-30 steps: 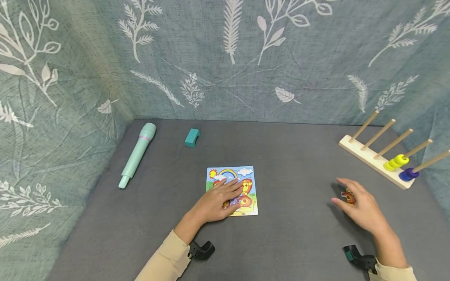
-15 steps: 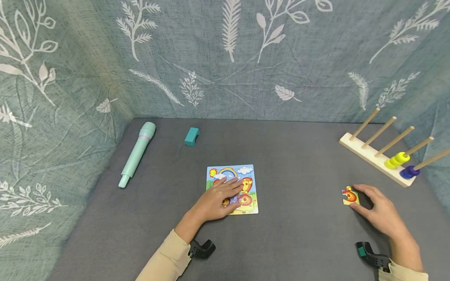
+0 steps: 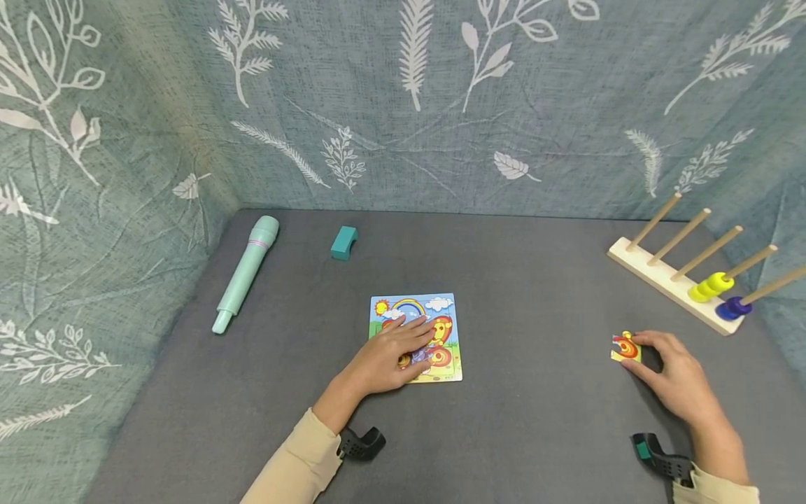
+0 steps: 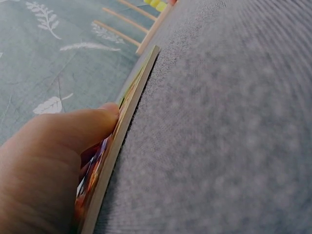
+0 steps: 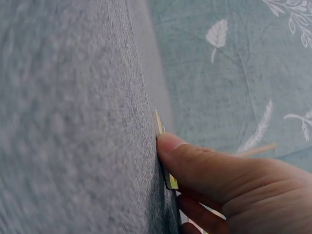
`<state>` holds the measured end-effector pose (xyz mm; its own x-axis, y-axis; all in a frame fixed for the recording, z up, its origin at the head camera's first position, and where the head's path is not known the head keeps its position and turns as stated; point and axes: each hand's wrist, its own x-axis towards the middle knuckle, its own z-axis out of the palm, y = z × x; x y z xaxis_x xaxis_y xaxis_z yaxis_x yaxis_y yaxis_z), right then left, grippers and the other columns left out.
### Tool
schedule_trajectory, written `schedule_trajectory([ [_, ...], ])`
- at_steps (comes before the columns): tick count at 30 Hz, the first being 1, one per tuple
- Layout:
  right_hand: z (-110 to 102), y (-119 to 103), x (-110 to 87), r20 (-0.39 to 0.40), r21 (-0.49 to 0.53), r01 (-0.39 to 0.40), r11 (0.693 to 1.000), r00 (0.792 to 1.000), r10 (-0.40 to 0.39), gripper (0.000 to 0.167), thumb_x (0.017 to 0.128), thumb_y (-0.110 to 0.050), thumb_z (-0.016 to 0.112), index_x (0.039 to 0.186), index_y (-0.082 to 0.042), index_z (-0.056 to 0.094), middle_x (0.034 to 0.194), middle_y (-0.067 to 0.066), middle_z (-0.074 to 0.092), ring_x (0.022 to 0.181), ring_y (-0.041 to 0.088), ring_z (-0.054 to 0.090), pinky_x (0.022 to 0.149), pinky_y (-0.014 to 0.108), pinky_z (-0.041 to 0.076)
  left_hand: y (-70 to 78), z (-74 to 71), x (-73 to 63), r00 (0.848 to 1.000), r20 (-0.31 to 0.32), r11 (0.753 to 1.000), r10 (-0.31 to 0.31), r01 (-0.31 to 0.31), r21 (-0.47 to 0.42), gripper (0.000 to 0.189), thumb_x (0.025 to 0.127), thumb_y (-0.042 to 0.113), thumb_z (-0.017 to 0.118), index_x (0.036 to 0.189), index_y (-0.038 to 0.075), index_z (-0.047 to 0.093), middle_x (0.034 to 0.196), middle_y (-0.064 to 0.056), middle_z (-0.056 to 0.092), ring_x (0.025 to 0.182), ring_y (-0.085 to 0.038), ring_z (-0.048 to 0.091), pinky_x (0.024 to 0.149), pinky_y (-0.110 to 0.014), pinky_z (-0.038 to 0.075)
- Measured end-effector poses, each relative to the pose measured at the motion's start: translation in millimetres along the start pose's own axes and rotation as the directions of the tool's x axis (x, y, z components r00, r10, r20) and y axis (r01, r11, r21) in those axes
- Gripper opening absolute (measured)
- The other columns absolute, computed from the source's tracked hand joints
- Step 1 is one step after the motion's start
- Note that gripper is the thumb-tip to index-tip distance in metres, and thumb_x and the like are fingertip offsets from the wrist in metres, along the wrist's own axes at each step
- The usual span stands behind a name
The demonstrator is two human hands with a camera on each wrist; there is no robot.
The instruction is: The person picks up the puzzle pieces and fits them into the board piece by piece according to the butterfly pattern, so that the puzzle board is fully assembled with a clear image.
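Observation:
My left hand (image 3: 390,355) lies over a square puzzle board (image 3: 446,305) with a sun, a rainbow and a red-and-yellow butterfly, its fingers spread out across the picture. In the left wrist view, the thumb (image 4: 105,119) rests on the board close to its edge, and the palm covers the lower left part. Far to the right, my right hand (image 3: 676,381) pinches a loose puzzle piece (image 3: 626,348) at the table, index finger on one side and thumb on the other. The right wrist view shows that piece (image 5: 171,182) edge-on beside the thumb.
At the back right stands a wooden peg rack (image 3: 667,283) with yellow beads (image 3: 710,288) and dark blue beads (image 3: 733,308). A mint-green toy microphone (image 3: 247,273) lies at the left, and a teal arch block (image 3: 343,243) sits behind the board. Patterned cloth (image 3: 403,161) hangs behind the grey table.
My right hand has shifted right and come down from above the puzzle piece to its right side, fingers now at its edges. My left hand has stayed on the board.

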<state>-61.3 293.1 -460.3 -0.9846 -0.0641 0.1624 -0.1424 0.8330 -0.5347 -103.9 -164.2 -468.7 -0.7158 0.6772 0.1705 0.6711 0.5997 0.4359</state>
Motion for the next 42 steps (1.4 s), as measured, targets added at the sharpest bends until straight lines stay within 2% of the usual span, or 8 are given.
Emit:
schedule_trajectory([
  [7,6,-12,2.3,0.001,-0.006,0.004,1.0,1.0,-0.004,0.038,0.083,-0.015,0.073,0.111,0.005,0.056,0.112,0.028,0.052,0.105,0.046,0.047,0.083,0.058,0.038,-0.1,-1.0,-1.4,1.0,-0.015,1.0,0.008,-0.008,0.01,0.054,0.089,0.037,0.062,0.135,0.01,0.054,0.143,0.001,0.049,0.136,-0.017,0.042,0.118,-0.042,0.027],
  [14,15,-34,5.0,-0.006,-0.005,0.066,0.998,0.998,-0.066,0.039,0.081,-0.017,0.074,0.111,0.003,0.058,0.109,0.026,0.057,0.104,0.044,0.051,0.08,0.059,0.039,-1.2,-0.7,-1.1,1.0,0.002,1.0,0.015,-0.015,0.011,0.054,0.09,0.038,0.06,0.136,0.009,0.053,0.144,0.0,0.048,0.137,-0.018,0.04,0.119,-0.043,0.027],
  [19,26,-48,6.0,-0.018,0.011,0.144,0.99,0.989,-0.143,0.038,0.077,-0.013,0.078,0.108,0.001,0.06,0.106,0.02,0.061,0.102,0.038,0.054,0.081,0.053,0.042,-0.6,-0.3,-1.4,1.0,-0.004,1.0,0.019,-0.019,0.008,0.053,0.09,0.036,0.061,0.135,0.009,0.054,0.143,0.0,0.049,0.136,-0.018,0.041,0.118,-0.043,0.027],
  [28,48,-74,12.7,-0.027,0.032,0.308,0.951,0.951,-0.307,0.041,0.068,-0.01,0.083,0.104,-0.004,0.064,0.102,0.008,0.065,0.096,0.023,0.057,0.082,0.031,0.042,1.0,-0.4,-1.1,1.0,-0.004,1.0,0.013,-0.013,0.007,0.054,0.09,0.038,0.061,0.135,0.009,0.054,0.143,0.0,0.048,0.137,-0.018,0.04,0.119,-0.042,0.025],
  [38,82,-112,20.7,0.047,0.108,0.411,0.905,0.908,-0.417,0.041,0.073,-0.019,0.082,0.108,-0.009,0.063,0.107,0.001,0.063,0.102,0.017,0.057,0.087,0.034,0.047,0.4,0.3,-1.8,1.0,0.002,1.0,0.005,-0.005,0.008,0.055,0.091,0.039,0.06,0.136,0.009,0.053,0.144,0.0,0.047,0.137,-0.017,0.039,0.119,-0.042,0.026],
  [42,93,-132,24.2,0.063,0.102,0.438,0.893,0.893,-0.445,0.04,0.075,-0.025,0.08,0.108,-0.01,0.064,0.108,0.0,0.064,0.103,0.016,0.057,0.089,0.035,0.049,-0.2,1.0,-2.8,1.0,0.009,1.0,-0.005,0.005,0.006,0.054,0.091,0.039,0.059,0.136,0.01,0.053,0.145,0.001,0.047,0.138,-0.016,0.039,0.12,-0.041,0.024],
])
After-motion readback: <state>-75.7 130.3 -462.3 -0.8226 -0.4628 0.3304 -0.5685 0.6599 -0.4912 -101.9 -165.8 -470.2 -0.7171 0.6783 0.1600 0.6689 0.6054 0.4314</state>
